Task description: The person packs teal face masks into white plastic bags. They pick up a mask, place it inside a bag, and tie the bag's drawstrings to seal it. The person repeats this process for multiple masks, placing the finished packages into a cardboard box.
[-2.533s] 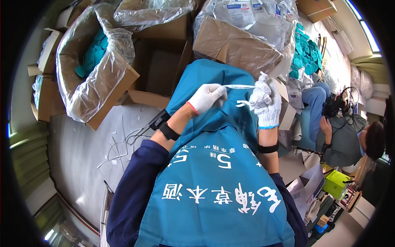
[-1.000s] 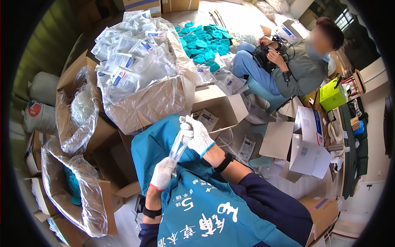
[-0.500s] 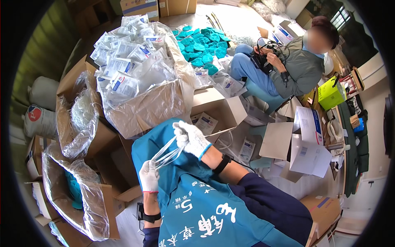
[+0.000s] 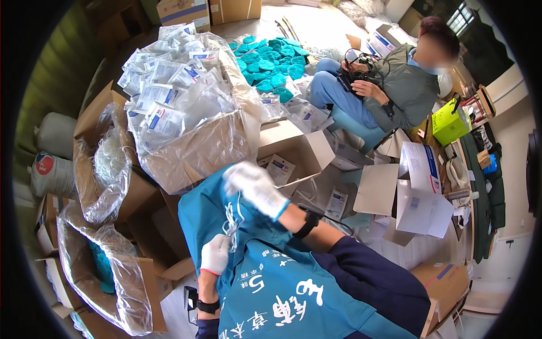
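Both my hands wear white knitted gloves, above a teal apron [image 4: 197, 214] with white lettering across my lap. My left hand [image 4: 215, 254] is closed around a bundle of thin white elastic cords [image 4: 230, 226], which stand up loosely from its fingers. Above and to the right is my right hand [image 4: 254, 185], smeared by motion. One strand of the cords reaches up close to its underside, and whether the fingers hold it cannot be made out.
A plastic-lined carton [image 4: 195, 144] heaped with white packets stands ahead. Teal mask-like pieces [image 4: 271, 59] lie beyond. Open cartons [image 4: 291, 155] flank me, one holding pale cords [image 4: 110, 161]. A seated person [image 4: 395, 85] at right handles black cables.
The cords, stretched between both hands before, now hang slack in a bunch at my left hand. My left hand has moved slightly right and down; my right hand has shifted left.
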A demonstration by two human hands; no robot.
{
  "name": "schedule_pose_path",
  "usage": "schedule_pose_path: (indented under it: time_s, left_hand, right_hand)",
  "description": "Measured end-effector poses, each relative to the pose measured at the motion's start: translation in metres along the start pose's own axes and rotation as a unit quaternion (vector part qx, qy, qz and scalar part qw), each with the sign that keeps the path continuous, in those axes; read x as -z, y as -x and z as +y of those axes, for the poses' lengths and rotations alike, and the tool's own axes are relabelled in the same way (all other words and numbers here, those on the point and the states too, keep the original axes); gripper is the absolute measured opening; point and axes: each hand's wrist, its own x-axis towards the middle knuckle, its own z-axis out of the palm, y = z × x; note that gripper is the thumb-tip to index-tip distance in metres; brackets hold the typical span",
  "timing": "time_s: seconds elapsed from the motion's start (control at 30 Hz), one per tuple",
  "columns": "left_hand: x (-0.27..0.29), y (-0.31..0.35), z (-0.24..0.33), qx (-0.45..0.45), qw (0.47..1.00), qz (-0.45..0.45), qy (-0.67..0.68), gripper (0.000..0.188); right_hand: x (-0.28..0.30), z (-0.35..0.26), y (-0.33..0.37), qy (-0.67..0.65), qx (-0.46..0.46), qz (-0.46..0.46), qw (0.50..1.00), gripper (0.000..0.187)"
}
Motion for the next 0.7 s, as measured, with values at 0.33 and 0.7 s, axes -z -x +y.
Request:
schedule_pose_path:
  time_s: [0.33, 0.7]
  left_hand:
    - [0.014, 0.011, 0.027, -0.097, 0.987, 0.123, 0.021, 0.019]
    - [0.002, 0.003, 0.016, -0.114, 0.968, 0.176, -0.136, 0.010]
  right_hand:
    - [-0.027, 0.052, 0.033, 0.298, -0.066, -0.370, 0.878, 0.048]
    - [-0.012, 0.046, 0.044, 0.522, 0.119, -0.297, 0.790, 0.020]
